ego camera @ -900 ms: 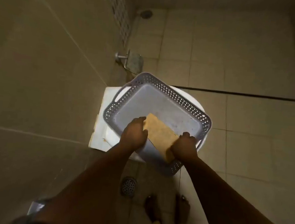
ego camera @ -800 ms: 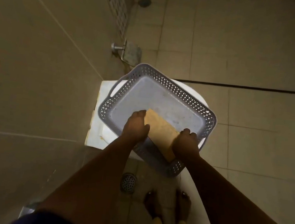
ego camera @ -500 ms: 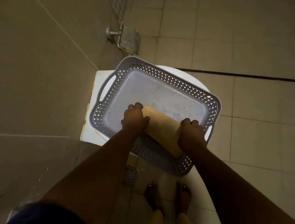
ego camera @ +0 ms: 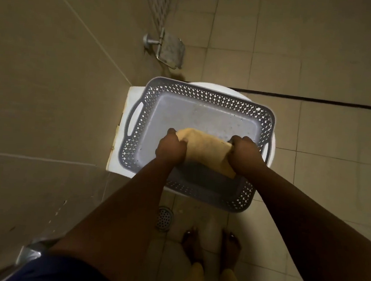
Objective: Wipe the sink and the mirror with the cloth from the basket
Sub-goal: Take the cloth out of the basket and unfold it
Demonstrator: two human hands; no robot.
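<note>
Fingers of both hands grip the cloth [ego camera: 206,151] over the basket [ego camera: 204,92].

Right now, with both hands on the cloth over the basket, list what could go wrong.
1. The basket sits on a closed white toilet and overhangs its front edge; a snag while lifting might tip it off.
2. The left hand and right hand grip only the ends of the cloth, so it could slip and drop.
3. Bare feet on tiles near the floor drain: slipping is possible if wet.
</note>
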